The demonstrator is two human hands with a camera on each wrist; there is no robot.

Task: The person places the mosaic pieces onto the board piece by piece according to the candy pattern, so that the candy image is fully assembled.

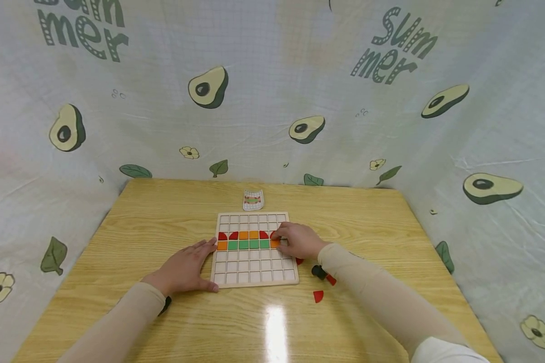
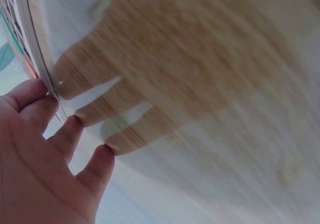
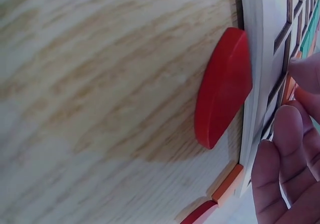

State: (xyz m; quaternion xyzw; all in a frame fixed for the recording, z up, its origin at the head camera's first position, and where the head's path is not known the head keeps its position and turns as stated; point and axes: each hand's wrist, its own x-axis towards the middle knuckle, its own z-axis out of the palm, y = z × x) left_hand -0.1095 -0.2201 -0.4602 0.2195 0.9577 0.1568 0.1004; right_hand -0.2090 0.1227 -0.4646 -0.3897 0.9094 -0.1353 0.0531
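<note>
A gridded board (image 1: 240, 278) lies on the table with two rows of flat tiles: red quarter-circles (image 1: 263, 235) and orange squares (image 1: 243, 235) above, green squares (image 1: 254, 244) with orange ends below. The left hand (image 1: 183, 267) (image 2: 45, 149) rests at the board's left edge, fingers spread, thumb near the lower left corner. At the right end of the rows, the right hand (image 1: 302, 241) (image 3: 295, 154) pinches a red piece (image 1: 272, 235), mostly covered by its fingers, beside an orange square (image 1: 274, 243).
Behind the board lies a small pattern card (image 1: 253, 200). Loose red pieces (image 1: 318, 296) (image 3: 225, 89) lie right of the board, with an orange piece (image 3: 228, 184) against its edge in the right wrist view. A printed curtain (image 1: 254, 126) hangs behind the wooden table (image 1: 209, 322).
</note>
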